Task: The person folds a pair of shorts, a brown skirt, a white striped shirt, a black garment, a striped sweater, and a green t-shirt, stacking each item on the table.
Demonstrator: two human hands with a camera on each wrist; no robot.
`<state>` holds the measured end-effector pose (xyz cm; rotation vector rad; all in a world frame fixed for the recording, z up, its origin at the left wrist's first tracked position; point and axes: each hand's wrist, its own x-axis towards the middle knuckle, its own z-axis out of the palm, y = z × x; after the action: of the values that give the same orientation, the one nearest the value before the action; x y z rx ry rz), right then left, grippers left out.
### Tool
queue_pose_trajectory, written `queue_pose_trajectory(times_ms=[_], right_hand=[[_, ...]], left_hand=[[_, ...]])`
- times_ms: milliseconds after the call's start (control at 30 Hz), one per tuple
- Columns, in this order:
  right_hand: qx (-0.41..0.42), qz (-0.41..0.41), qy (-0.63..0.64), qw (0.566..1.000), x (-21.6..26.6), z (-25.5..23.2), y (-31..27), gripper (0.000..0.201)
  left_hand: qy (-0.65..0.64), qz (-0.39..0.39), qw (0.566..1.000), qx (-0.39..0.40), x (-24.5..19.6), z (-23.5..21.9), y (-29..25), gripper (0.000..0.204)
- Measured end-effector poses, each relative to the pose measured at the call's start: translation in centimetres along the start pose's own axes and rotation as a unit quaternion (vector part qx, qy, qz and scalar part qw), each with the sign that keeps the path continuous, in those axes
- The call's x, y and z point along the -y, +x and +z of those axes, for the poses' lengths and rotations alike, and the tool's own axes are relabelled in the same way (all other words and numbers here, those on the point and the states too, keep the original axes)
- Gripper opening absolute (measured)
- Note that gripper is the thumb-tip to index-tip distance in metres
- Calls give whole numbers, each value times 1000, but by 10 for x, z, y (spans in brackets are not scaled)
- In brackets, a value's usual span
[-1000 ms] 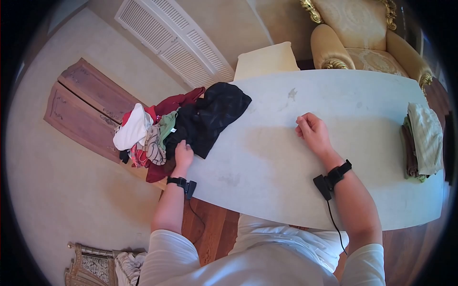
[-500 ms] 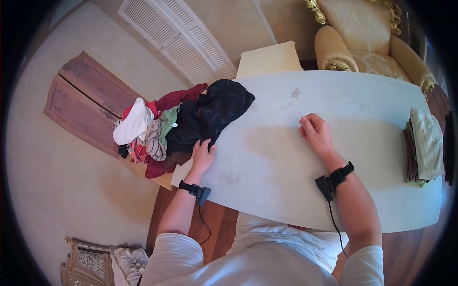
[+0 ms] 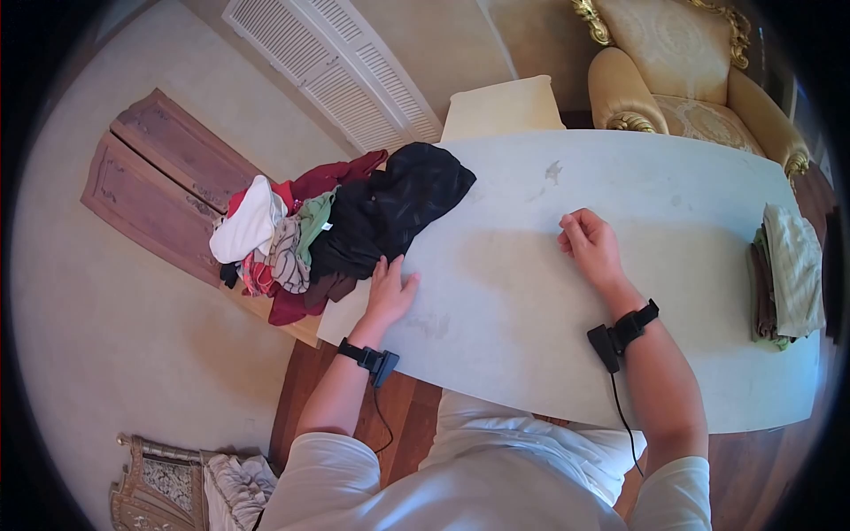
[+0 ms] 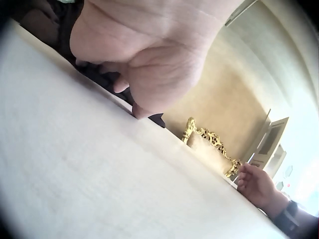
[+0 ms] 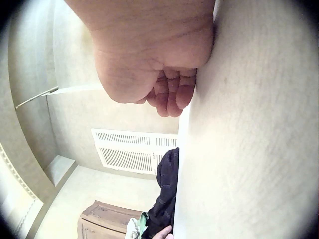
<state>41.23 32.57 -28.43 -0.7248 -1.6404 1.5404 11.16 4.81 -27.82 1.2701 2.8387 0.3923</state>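
My left hand (image 3: pixel 390 294) lies on the table at the near edge of a black garment (image 3: pixel 403 208), fingers spread and fingertips right at the cloth. In the left wrist view the palm hides most of that garment. Left of it is a heap of clothes, with a white piece (image 3: pixel 246 226), a green one (image 3: pixel 314 219), a striped one (image 3: pixel 288 265) and dark red cloth (image 3: pixel 336 177). My right hand (image 3: pixel 591 248) rests on the tabletop with loosely curled fingers and holds nothing, as the right wrist view shows too.
A stack of folded clothes (image 3: pixel 788 274), pale cloth on top, sits at the right end of the white table (image 3: pixel 505 327). Beyond the far edge stand a gold armchair (image 3: pixel 682 71) and a cream piece of furniture (image 3: pixel 503 108). The heap hangs past the table's left edge.
My left hand has let go of the black garment's near left part and slid right along its edge, its fingers spreading. The right hand has stayed in place.
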Motion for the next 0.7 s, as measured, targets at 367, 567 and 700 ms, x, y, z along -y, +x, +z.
queue_pose_trajectory(times_ms=[367, 567, 700], right_hand=[[4, -10, -8, 1000, -4, -1, 1, 29], [3, -9, -7, 1000, -5, -1, 1, 29], [-1, 0, -18, 1000, -1, -2, 1, 30]], left_hand=[[-38, 60, 997, 14, -11, -3, -7, 71], [-72, 121, 985, -97, -28, -3, 28, 83], [-64, 82, 982, -160, -33, 0, 66, 89]])
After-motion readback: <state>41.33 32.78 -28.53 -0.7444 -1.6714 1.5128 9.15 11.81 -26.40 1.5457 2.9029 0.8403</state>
